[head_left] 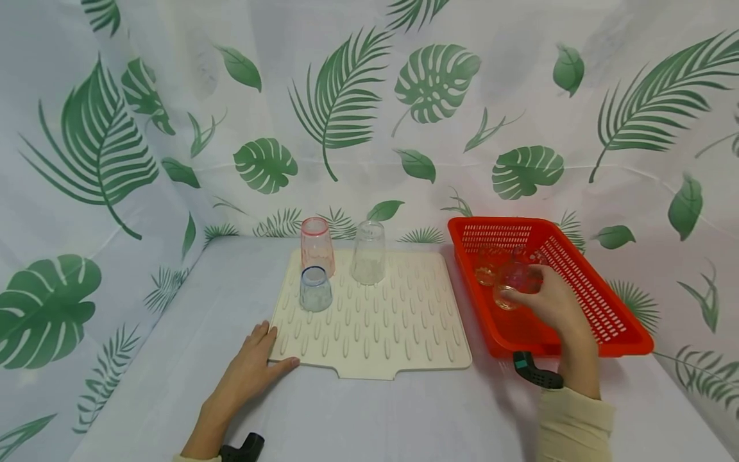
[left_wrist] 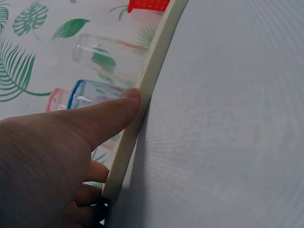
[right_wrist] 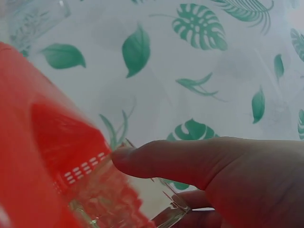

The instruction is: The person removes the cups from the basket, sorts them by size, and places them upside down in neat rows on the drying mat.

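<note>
My right hand (head_left: pixel 551 298) reaches into the red basket (head_left: pixel 614 321) and grips a clear drinking glass (right_wrist: pixel 159 192) between thumb and fingers. Other glasses (head_left: pixel 487 263) lie around it in the basket. My left hand (head_left: pixel 249 366) rests at the near left corner of a cream draining board (head_left: pixel 375 333), its thumb along the front edge and its fingers by the left side. Standing on the board are a pink-rimmed glass (head_left: pixel 317 247), a small blue-rimmed glass (head_left: pixel 315 292) and a taller clear glass (head_left: pixel 368 256).
A white cloth (head_left: pixel 439 417) covers the table. Leaf-printed fabric (head_left: pixel 358 128) hangs at the back and sides. The basket stands just right of the board, its slotted walls rising around the glasses. A dark camera mount sits at each wrist.
</note>
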`<action>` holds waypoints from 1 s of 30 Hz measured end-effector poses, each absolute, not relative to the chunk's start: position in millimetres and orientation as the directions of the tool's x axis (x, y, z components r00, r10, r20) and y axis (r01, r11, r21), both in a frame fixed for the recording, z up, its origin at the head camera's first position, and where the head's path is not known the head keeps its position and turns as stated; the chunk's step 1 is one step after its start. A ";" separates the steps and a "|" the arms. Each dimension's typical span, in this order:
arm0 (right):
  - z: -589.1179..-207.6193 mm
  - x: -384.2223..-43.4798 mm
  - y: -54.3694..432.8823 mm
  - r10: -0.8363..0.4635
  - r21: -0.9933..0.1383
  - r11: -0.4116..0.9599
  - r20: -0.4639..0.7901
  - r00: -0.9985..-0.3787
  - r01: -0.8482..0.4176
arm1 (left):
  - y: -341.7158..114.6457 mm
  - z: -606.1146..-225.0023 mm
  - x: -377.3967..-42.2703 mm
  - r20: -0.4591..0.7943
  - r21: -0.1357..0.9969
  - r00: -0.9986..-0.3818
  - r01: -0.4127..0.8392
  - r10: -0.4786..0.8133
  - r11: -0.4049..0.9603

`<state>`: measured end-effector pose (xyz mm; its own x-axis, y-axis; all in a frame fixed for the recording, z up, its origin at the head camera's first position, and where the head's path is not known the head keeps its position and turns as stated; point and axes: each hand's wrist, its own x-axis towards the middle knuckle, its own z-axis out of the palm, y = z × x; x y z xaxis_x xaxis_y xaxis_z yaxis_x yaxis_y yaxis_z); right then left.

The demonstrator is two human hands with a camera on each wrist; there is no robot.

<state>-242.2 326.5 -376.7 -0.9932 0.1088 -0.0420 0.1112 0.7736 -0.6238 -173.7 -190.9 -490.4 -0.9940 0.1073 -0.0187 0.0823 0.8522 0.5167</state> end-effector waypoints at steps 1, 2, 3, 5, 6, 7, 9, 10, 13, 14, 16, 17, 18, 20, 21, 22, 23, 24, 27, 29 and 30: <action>-376.9 -243.5 324.4 0.092 -0.615 0.782 -0.045 -0.995 0.100 | -191.1 -490.6 -173.5 -0.020 0.517 -0.994 0.081 0.106 0.852; -377.2 -244.6 322.4 0.073 -0.605 0.791 -0.047 -0.996 0.087 | -191.2 -490.9 -173.5 -0.021 0.517 -0.994 0.080 0.105 0.852; -377.6 -245.7 320.2 0.055 -0.593 0.802 -0.048 -0.997 0.073 | -191.3 -491.3 -173.4 -0.022 0.517 -0.994 0.079 0.105 0.852; -378.0 -247.3 316.3 0.031 -0.573 0.818 -0.052 -0.998 0.055 | -191.4 -492.2 -173.4 -0.023 0.518 -0.994 0.077 0.104 0.852; -378.2 -247.8 314.6 0.027 -0.566 0.823 -0.053 -0.998 0.052 | -191.3 -492.6 -173.4 -0.025 0.519 -0.994 0.076 0.104 0.852; -378.1 -247.8 313.1 0.028 -0.565 0.823 -0.055 -0.998 0.054 | -191.2 -493.1 -173.5 -0.027 0.519 -0.994 0.075 0.105 0.851; -377.5 -246.7 311.4 0.043 -0.570 0.819 -0.058 -0.997 0.069 | -191.0 -493.5 -173.7 -0.029 0.522 -0.994 0.075 0.106 0.849; -377.0 -245.8 311.0 0.055 -0.576 0.814 -0.055 -0.997 0.076 | -190.8 -493.5 -173.8 -0.030 0.523 -0.994 0.075 0.106 0.849; -374.7 -242.7 311.8 0.094 -0.602 0.793 -0.035 -0.995 0.096 | -190.8 -492.8 -173.9 -0.030 0.523 -0.994 0.076 0.107 0.849; -373.6 -241.8 312.4 0.108 -0.614 0.783 -0.026 -0.994 0.101 | -190.9 -492.4 -173.9 -0.029 0.522 -0.994 0.076 0.107 0.850; -371.8 -240.5 313.3 0.133 -0.637 0.764 -0.005 -0.991 0.106 | -191.1 -491.8 -173.7 -0.029 0.519 -0.994 0.077 0.107 0.852; -371.0 -239.9 313.8 0.144 -0.649 0.753 0.003 -0.990 0.108 | -191.1 -491.8 -173.7 -0.029 0.517 -0.994 0.077 0.107 0.853; -370.0 -239.6 314.1 0.155 -0.661 0.742 0.011 -0.988 0.110 | -191.1 -491.7 -173.6 -0.029 0.515 -0.994 0.077 0.107 0.854; -368.3 -239.0 313.9 0.175 -0.681 0.724 0.028 -0.984 0.109 | -191.1 -491.7 -173.5 -0.029 0.512 -0.994 0.077 0.106 0.856; -367.4 -238.8 313.4 0.182 -0.689 0.717 0.037 -0.983 0.107 | -191.1 -491.8 -173.5 -0.028 0.512 -0.994 0.077 0.107 0.856; -366.5 -238.3 312.8 0.189 -0.695 0.712 0.049 -0.981 0.102 | -191.1 -491.9 -173.5 -0.027 0.512 -0.994 0.077 0.106 0.855; -365.6 -237.7 312.1 0.194 -0.701 0.706 0.059 -0.979 0.098 | -191.0 -492.0 -173.4 -0.026 0.512 -0.994 0.077 0.105 0.855; -364.7 -237.1 311.1 0.200 -0.707 0.701 0.068 -0.977 0.094 | -190.9 -492.0 -173.4 -0.026 0.512 -0.994 0.077 0.105 0.855; -362.0 -234.4 307.9 0.213 -0.722 0.687 0.098 -0.972 0.077 | -190.4 -492.1 -173.2 -0.029 0.509 -0.994 0.075 0.105 0.857; -360.0 -232.6 306.3 0.221 -0.731 0.679 0.108 -0.969 0.074 | -190.0 -492.0 -173.1 -0.032 0.507 -0.994 0.075 0.106 0.859; -359.0 -232.0 305.6 0.224 -0.734 0.675 0.113 -0.968 0.070 | -189.9 -491.8 -173.1 -0.034 0.507 -0.994 0.074 0.105 0.859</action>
<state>-232.0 305.6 -359.0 -0.9680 0.2240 0.1132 0.0703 0.6750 -0.7345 -173.1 -189.9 -491.8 -0.9939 0.1054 -0.0336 0.0740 0.8589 0.5067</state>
